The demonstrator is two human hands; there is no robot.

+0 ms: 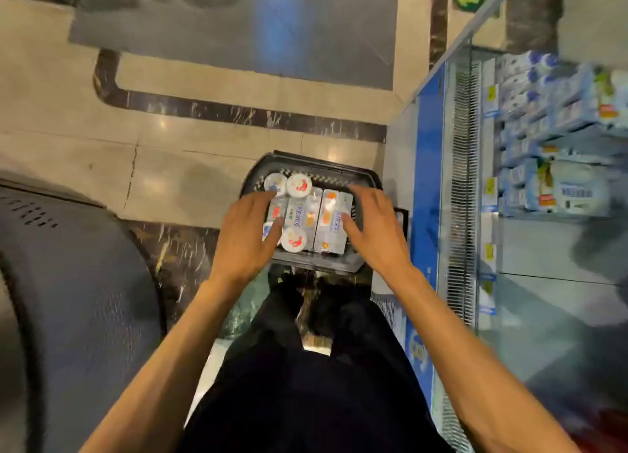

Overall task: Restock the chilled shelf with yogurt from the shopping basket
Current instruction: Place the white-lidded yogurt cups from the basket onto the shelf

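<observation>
Black basket (306,162) beside chiller (429,140); left hand (246,237), right hand (375,230) spread, seemingly touching yogurt (300,215).

Glossy stone floor (210,79), foil-lidded yogurt (299,184)

Black basket (307,162), zigzag black-white rim at 12 o'clock. Round yogurt cups (299,185): white lids, red print. Flat yogurt packs (331,223): silver-white, orange and blue print. Beige floor (204,167), dark white-veined marble band (238,111). At 3 o'clock: blue chiller edge (429,140), white-blue cartons (550,89), yellow tags (490,94). Black trousers (306,384).
</observation>
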